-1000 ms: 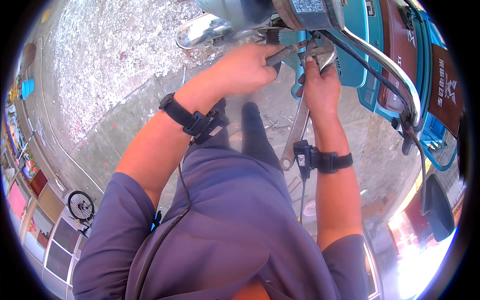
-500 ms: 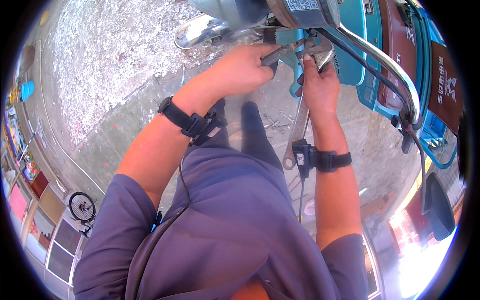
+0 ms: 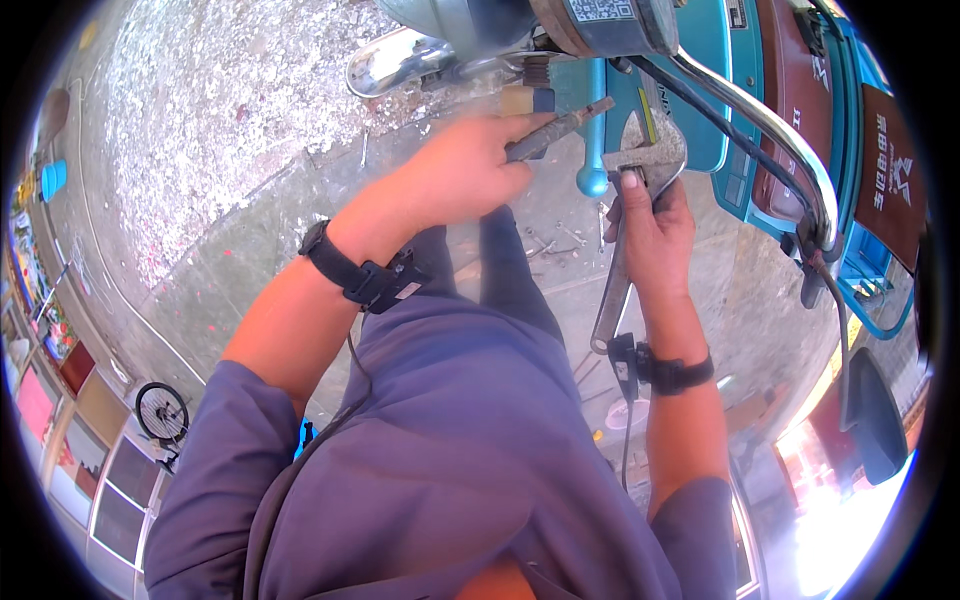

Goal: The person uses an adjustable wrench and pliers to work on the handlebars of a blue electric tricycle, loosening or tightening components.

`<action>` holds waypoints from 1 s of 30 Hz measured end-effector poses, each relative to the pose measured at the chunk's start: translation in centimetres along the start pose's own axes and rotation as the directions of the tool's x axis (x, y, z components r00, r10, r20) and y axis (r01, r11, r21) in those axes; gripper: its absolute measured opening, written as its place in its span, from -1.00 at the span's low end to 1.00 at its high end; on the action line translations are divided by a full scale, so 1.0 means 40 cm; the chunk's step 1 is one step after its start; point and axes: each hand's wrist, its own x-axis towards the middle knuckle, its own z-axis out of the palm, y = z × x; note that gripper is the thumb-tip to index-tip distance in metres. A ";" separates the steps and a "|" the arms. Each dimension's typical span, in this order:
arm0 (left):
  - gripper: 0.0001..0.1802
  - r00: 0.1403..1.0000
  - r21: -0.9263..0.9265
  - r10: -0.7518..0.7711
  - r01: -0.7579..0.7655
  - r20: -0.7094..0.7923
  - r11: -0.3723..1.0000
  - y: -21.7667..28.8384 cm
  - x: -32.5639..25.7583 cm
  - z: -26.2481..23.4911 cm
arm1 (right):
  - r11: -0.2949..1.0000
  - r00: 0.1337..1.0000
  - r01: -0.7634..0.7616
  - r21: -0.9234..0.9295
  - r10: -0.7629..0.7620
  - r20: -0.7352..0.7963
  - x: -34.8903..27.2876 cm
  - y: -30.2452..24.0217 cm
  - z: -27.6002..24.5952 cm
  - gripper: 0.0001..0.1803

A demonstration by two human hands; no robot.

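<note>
My left hand (image 3: 470, 165) is closed around a worn, dark metal rod (image 3: 545, 137) with a narrower tip pointing to the right. Motion blurs the edge of this hand. Closed on the upper handle of a large adjustable wrench (image 3: 650, 155) is my right hand (image 3: 655, 235), its thumb just below the jaws. The wrench handle hangs down toward my right wrist. Between both tools a teal tube (image 3: 593, 150) with a rounded end comes down from the vehicle. The rod's tip crosses in front of the tube; I cannot tell whether they touch.
A teal and brown vehicle (image 3: 735, 85) fills the upper right, with a chrome handlebar (image 3: 805, 165) and a dark mirror (image 3: 880, 410). A round metal housing (image 3: 610, 25) is above my hands. Several small tools (image 3: 560, 240) lie on the floor. A bicycle wheel (image 3: 162, 412) is far left.
My right hand has lowered the wrench slightly and moved it right, away from the housing. My left hand has drawn the rod down and left. The two tools are farther apart.
</note>
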 end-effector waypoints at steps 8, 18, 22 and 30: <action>-0.33 0.997 -0.058 0.067 -0.069 -0.044 0.996 -0.026 -0.070 0.066 | 0.996 0.993 -0.088 0.020 0.086 0.076 -0.073 -0.009 -0.035 -0.70; -0.35 1.000 -0.195 -0.006 0.001 -0.027 0.981 -0.044 -0.070 0.103 | 0.987 0.988 -0.149 -0.064 0.151 0.016 -0.016 -0.026 0.010 -0.63; -0.36 0.996 -0.177 -0.088 0.083 -0.025 0.981 -0.018 -0.069 0.083 | 0.990 0.993 -0.114 -0.080 0.113 -0.019 0.030 -0.033 0.037 -0.61; -0.36 0.992 -0.164 -0.104 0.092 -0.067 0.982 -0.003 -0.072 0.058 | 0.990 0.993 -0.112 -0.083 0.109 -0.036 0.091 -0.058 0.047 -0.64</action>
